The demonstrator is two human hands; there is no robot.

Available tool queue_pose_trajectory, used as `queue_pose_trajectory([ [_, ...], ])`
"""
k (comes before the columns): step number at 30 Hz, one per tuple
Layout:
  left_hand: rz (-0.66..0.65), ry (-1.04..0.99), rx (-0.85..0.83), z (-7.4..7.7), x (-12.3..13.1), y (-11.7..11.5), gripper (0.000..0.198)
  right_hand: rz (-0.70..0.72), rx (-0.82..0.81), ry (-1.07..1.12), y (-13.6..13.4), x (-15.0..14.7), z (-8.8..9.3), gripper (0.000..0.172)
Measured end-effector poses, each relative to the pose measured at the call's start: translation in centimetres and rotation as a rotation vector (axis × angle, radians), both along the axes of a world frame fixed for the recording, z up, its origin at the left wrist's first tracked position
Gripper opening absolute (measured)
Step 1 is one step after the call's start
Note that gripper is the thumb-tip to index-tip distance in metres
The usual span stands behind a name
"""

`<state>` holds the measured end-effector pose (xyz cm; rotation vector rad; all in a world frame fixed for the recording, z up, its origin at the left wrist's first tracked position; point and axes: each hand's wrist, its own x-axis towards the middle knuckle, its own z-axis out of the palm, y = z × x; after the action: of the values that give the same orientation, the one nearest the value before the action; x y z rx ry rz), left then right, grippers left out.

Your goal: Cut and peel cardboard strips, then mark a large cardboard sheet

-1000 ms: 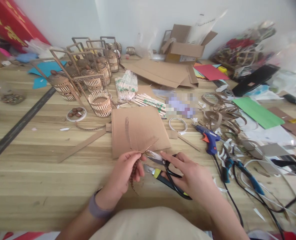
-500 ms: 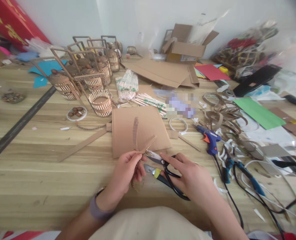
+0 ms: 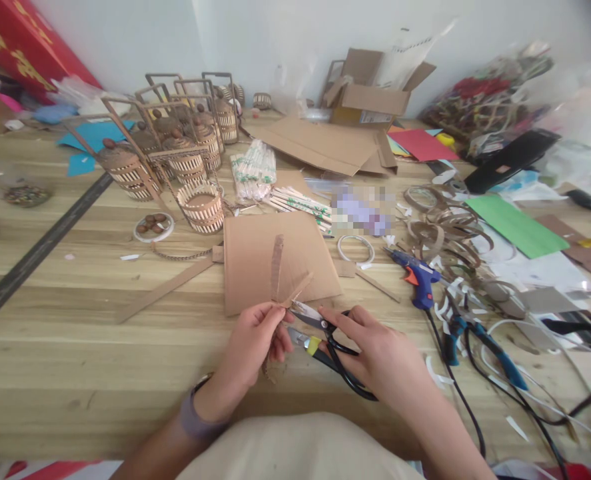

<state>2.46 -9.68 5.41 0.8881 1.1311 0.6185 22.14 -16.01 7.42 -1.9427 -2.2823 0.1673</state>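
My left hand (image 3: 255,340) pinches a thin brown cardboard strip (image 3: 277,263), whose free pieces stick up past the fingers. In my right hand (image 3: 375,347) is a pair of black-handled scissors (image 3: 320,321), with the blades at the strip just beside my left fingertips. A utility knife (image 3: 315,345) with a yellow and black handle is below the scissors, partly hidden by my right hand; whether it is held or lies on the table I cannot tell. Beyond my hands a flat cardboard square (image 3: 245,267) lies on the table.
Several small stick baskets (image 3: 200,207) with tall handles stand at the back left. A blue glue gun (image 3: 418,277), pliers (image 3: 495,353) and cardboard rings (image 3: 435,233) lie to the right. A ring of brown beads (image 3: 154,227) is on the left.
The upright end of the strip has swung slightly to the right. Both hands and the scissors stay almost in place.
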Motion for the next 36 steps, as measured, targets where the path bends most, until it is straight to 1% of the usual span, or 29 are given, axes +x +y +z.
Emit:
queue_pose_trajectory([
  [2, -0.012, 0.023, 0.034, 0.0, 0.0, -0.1, 0.032, -0.002, -0.009, -0.009, 0.0, -0.1, 0.1, 0.046],
  [5, -0.072, 0.057, 0.110, 0.0, -0.1, -0.2, 0.034, -0.005, -0.038, -0.002, 0.1, -0.2, 0.2, 0.044],
  [8, -0.138, 0.100, 0.227, 0.2, -0.2, -0.3, 0.033, -0.006, -0.087, 0.083, 0.1, -0.3, 0.2, 0.039],
  [11, -0.166, 0.161, 0.343, 0.6, -0.4, -0.4, 0.033, -0.019, -0.151, 0.259, 0.0, -0.4, 0.3, 0.035],
  [15, -0.198, 0.182, 0.444, 1.1, -0.5, -0.5, 0.036, -0.032, -0.252, 0.590, 0.0, -0.6, 0.6, 0.026],
  [17, -0.205, 0.199, 0.494, 1.2, -0.6, -0.6, 0.036, -0.043, -0.322, 0.721, 0.0, -0.8, 0.8, 0.024],
  [21, -0.206, 0.216, 0.558, 1.1, -0.6, -0.8, 0.034, -0.067, -0.496, 0.906, 0.2, -0.6, 1.1, 0.027],
  [23, -0.181, 0.210, 0.548, 0.9, -0.6, -0.8, 0.034, -0.055, -0.531, 0.922, 0.3, 0.0, 1.0, 0.031],
  [24, -0.157, 0.200, 0.525, 0.8, -0.6, -0.7, 0.033, -0.057, -0.514, 0.892, 0.3, 0.5, 0.9, 0.032],
  [26, -0.101, 0.166, 0.452, 0.7, -0.6, -0.6, 0.033, -0.094, -0.416, 0.751, 0.5, 1.7, 0.4, 0.035],
  [29, -0.059, 0.105, 0.356, 0.6, -0.5, -0.5, 0.035, -0.222, -0.211, 0.410, 0.7, 3.7, -0.8, 0.038],
  [30, -0.059, 0.092, 0.337, 0.6, -0.5, -0.5, 0.035, -0.267, -0.169, 0.284, 0.8, 4.3, -1.3, 0.040],
  [32, -0.070, 0.076, 0.311, 0.6, -0.4, -0.5, 0.034, -0.329, -0.139, 0.067, 0.8, 5.1, -2.0, 0.042],
  [33, -0.076, 0.075, 0.302, 0.6, -0.4, -0.6, 0.034, -0.338, -0.143, -0.019, 0.8, 5.3, -2.1, 0.042],
  [35, -0.090, 0.082, 0.296, 0.6, -0.3, -0.6, 0.034, -0.319, -0.128, -0.141, 0.8, 5.1, -2.1, 0.039],
  [36, -0.097, 0.086, 0.298, 0.6, -0.3, -0.7, 0.033, -0.302, -0.088, -0.172, 0.8, 4.8, -1.9, 0.037],
])
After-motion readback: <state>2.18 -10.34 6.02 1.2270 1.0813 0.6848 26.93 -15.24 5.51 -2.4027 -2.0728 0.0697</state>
